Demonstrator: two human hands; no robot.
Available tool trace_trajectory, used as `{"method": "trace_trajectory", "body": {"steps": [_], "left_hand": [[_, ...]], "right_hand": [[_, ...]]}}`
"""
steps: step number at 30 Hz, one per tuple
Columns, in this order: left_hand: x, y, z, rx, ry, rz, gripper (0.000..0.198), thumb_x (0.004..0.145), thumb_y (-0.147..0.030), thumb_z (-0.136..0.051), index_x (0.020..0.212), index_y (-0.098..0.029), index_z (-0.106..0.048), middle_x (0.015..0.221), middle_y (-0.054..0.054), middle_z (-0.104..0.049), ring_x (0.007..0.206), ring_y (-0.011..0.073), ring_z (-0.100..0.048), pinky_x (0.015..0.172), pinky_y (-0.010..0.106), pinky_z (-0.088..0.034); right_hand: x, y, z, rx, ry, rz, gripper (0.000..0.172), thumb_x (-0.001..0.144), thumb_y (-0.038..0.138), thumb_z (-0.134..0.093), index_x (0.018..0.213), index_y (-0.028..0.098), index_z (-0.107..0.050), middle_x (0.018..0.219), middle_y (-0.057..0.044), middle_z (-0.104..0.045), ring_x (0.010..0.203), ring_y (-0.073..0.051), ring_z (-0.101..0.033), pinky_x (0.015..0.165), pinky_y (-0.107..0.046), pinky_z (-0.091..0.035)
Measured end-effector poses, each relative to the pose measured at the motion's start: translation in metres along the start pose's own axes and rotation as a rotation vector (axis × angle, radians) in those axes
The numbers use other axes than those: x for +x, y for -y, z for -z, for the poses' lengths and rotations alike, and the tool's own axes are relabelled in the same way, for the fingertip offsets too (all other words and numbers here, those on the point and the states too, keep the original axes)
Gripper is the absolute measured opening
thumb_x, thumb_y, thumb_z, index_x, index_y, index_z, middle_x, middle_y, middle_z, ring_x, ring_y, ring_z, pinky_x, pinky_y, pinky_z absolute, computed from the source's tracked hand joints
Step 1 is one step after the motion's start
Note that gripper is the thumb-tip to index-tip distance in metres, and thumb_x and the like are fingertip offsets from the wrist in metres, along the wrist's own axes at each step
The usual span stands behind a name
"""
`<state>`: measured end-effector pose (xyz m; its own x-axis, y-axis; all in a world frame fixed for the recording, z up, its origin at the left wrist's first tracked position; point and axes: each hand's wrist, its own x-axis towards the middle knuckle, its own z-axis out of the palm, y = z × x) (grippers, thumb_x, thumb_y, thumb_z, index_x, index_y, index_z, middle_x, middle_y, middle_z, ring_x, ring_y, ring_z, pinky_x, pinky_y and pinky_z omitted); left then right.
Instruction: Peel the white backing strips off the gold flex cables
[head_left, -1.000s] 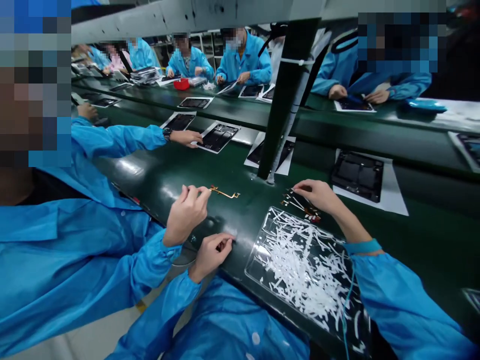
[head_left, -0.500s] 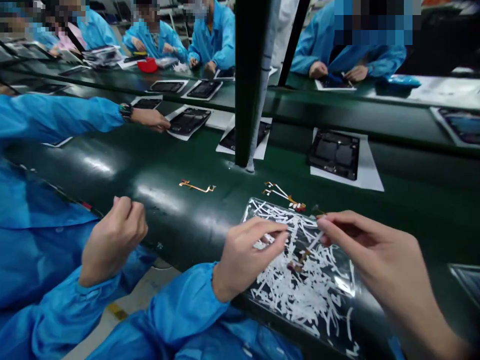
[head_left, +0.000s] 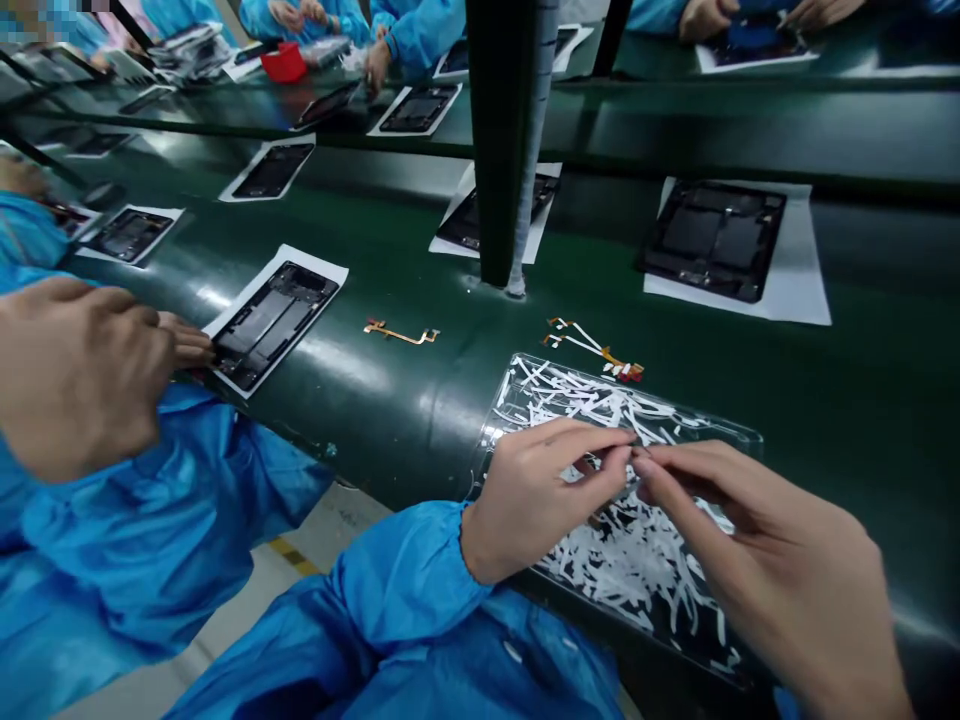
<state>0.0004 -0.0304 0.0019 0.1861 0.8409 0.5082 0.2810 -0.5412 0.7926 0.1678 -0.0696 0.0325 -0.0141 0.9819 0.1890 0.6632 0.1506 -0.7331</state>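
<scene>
Left hand [head_left: 551, 490] and right hand [head_left: 784, 560] together, fingertips nearly meeting, both pinched on a small piece [head_left: 637, 451], mostly hidden, above near tray [head_left: 754, 434] of white strips [head_left: 637, 565]; ribbon cables [head_left: 618, 363] just past its far edge; single cable [head_left: 401, 335] farther left on green table [head_left: 420, 400].

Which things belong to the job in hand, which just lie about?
Likely job:
small dark piece, mostly hidden, between left hand and right hand
clear plastic tray of white strips beneath
thin orange ribbon cables behind it

Seemingly lying about:
red container farther back
</scene>
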Motion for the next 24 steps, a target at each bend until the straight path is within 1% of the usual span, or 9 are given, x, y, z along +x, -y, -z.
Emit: {"method": "trace_trajectory", "body": {"steps": [6,9,11,13,15,17,19,21,24], "left_hand": [[0.0,0.0,-0.004,0.054,0.004,-0.016,0.013,0.092,-0.012,-0.064,0.1,-0.017,-0.072,0.092,0.002,-0.078,0.081,0.0116,-0.073,0.078,0.025,-0.065],[0.001,0.006,-0.003,0.056,0.024,-0.018,0.013,0.091,-0.01,-0.063,0.099,-0.017,-0.07,0.091,0.002,-0.076,0.081,0.0109,-0.071,0.078,0.024,-0.063],[0.003,0.011,-0.001,0.077,0.076,0.022,0.014,0.091,-0.009,-0.061,0.097,-0.017,-0.07,0.09,0.002,-0.074,0.081,0.0114,-0.07,0.077,0.025,-0.062],[0.004,0.015,0.003,0.097,0.151,0.088,0.02,0.089,-0.005,-0.057,0.099,-0.019,-0.07,0.096,0.003,-0.072,0.09,0.0138,-0.069,0.083,0.028,-0.062],[0.005,0.017,0.008,0.049,0.242,0.152,0.03,0.087,-0.005,-0.059,0.11,-0.021,-0.07,0.111,0.005,-0.07,0.102,0.0165,-0.068,0.087,0.031,-0.061],[0.006,0.017,0.01,-0.084,0.322,0.207,0.036,0.088,-0.01,-0.065,0.121,-0.024,-0.068,0.12,0.005,-0.069,0.104,0.0168,-0.069,0.084,0.029,-0.062],[0.007,0.014,0.01,-0.218,0.339,0.253,0.027,0.091,-0.018,-0.069,0.117,-0.024,-0.07,0.112,0.004,-0.073,0.095,0.0145,-0.07,0.075,0.026,-0.061],[0.009,0.012,0.008,-0.288,0.3,0.299,0.012,0.094,-0.021,-0.068,0.104,-0.022,-0.074,0.099,0.003,-0.076,0.089,0.0132,-0.07,0.07,0.024,-0.06],[0.01,0.011,0.008,-0.326,0.26,0.347,0.011,0.096,-0.02,-0.066,0.101,-0.021,-0.075,0.097,0.003,-0.076,0.088,0.0134,-0.071,0.07,0.023,-0.061]], "right_hand": [[-0.004,-0.001,-0.003,0.001,0.001,0.025,0.011,0.098,0.042,-0.06,0.098,0.035,-0.069,0.096,0.001,-0.075,0.081,-0.022,-0.069,0.071,-0.036,-0.053],[-0.002,-0.004,-0.002,0.019,0.022,0.001,0.011,0.097,0.042,-0.061,0.098,0.035,-0.069,0.094,0.002,-0.074,0.078,-0.02,-0.068,0.068,-0.033,-0.051],[0.0,-0.008,0.0,0.043,0.032,-0.045,0.013,0.096,0.045,-0.062,0.095,0.035,-0.07,0.09,0.002,-0.073,0.074,-0.019,-0.066,0.063,-0.032,-0.05],[0.003,-0.012,0.002,0.056,0.025,-0.099,0.017,0.094,0.049,-0.063,0.093,0.034,-0.07,0.087,0.001,-0.072,0.071,-0.019,-0.065,0.058,-0.03,-0.049],[0.005,-0.015,0.003,0.063,0.034,-0.143,0.019,0.093,0.05,-0.064,0.095,0.033,-0.071,0.088,0.0,-0.071,0.072,-0.02,-0.065,0.055,-0.029,-0.049],[0.006,-0.015,0.003,0.091,0.082,-0.151,0.02,0.093,0.05,-0.064,0.098,0.033,-0.072,0.09,-0.001,-0.071,0.073,-0.02,-0.065,0.055,-0.028,-0.049],[0.006,-0.013,0.002,0.128,0.144,-0.148,0.021,0.093,0.05,-0.063,0.1,0.033,-0.073,0.09,-0.001,-0.07,0.072,-0.02,-0.064,0.053,-0.028,-0.049],[0.007,-0.01,0.001,0.144,0.166,-0.154,0.022,0.093,0.052,-0.062,0.096,0.033,-0.073,0.086,-0.001,-0.07,0.066,-0.019,-0.062,0.051,-0.028,-0.048],[0.007,-0.007,0.001,0.148,0.131,-0.195,0.024,0.091,0.055,-0.064,0.089,0.033,-0.075,0.084,0.0,-0.072,0.065,-0.019,-0.063,0.052,-0.028,-0.05]]}}
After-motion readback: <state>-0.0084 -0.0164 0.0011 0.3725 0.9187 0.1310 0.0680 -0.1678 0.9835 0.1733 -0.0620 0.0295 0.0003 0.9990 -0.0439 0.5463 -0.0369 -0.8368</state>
